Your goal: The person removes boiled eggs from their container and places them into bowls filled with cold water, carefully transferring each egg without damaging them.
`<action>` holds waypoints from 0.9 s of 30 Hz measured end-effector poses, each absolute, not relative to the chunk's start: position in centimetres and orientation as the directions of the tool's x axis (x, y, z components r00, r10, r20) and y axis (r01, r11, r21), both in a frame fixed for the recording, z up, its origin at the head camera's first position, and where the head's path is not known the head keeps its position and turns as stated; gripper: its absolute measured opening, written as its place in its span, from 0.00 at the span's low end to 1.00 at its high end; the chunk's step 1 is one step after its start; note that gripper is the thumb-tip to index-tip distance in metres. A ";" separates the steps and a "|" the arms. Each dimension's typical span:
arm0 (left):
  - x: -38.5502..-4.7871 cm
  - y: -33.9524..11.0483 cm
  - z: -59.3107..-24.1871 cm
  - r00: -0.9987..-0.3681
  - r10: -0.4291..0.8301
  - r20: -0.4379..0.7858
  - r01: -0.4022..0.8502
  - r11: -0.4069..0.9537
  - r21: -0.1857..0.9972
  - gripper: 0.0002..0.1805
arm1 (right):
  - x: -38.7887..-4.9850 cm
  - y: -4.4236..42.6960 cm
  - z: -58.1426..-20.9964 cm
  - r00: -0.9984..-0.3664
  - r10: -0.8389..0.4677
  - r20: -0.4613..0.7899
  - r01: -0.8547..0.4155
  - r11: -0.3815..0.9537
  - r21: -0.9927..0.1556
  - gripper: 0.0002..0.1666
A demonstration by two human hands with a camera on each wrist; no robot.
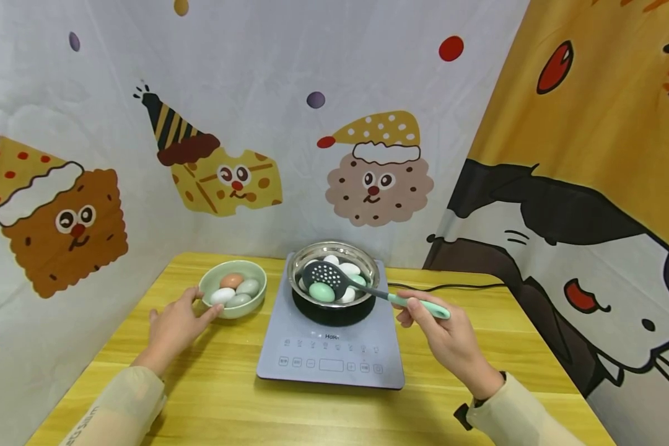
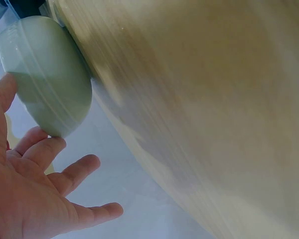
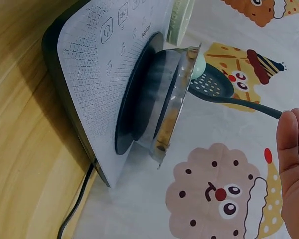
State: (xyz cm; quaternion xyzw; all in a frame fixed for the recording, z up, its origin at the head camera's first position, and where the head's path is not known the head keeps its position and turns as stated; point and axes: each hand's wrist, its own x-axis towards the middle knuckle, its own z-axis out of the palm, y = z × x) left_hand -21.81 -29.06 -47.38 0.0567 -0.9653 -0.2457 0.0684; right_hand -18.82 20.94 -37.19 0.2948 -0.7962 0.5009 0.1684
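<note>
In the head view, my right hand (image 1: 451,334) grips the mint-green handle of a slotted spoon (image 1: 370,292). Its dark perforated head lies over the steel pot (image 1: 376,279), among several white and pale green eggs. One green egg (image 1: 321,292) sits against the spoon's head; whether it rests on it is unclear. My left hand (image 1: 175,325) holds the left side of a pale green bowl (image 1: 262,288), thumb and fingertips on it. In the left wrist view the bowl (image 2: 50,79) is between thumb and fingers, with the other fingers spread. Inside the bowl are a brown egg (image 1: 231,281), a white egg (image 1: 222,296) and greyish-green eggs (image 1: 238,301).
The pot stands on a flat induction cooker (image 1: 331,347) with a touch panel facing me. A black cord (image 1: 451,286) runs off to the right across the wooden table (image 1: 212,384). A cloth with cartoon figures (image 1: 256,74) hangs behind.
</note>
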 end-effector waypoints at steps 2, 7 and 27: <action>-21.8 -29.1 -47.4 -0.984 -0.145 0.101 -0.079 0.872 0.483 0.44 | -18.9 21.0 -37.2 -0.778 -0.294 0.556 -0.628 0.318 -0.710 0.14; -21.8 -29.0 -47.4 -0.983 -0.152 0.100 -0.085 0.870 0.485 0.44 | -19.2 21.1 -37.2 -0.820 -0.259 0.510 -0.570 0.285 -0.771 0.15; -21.9 -29.1 -47.8 -0.982 -0.156 0.109 -0.084 0.870 0.486 0.44 | -22.4 17.4 -35.3 -0.980 0.082 0.184 -0.189 -0.063 -0.980 0.24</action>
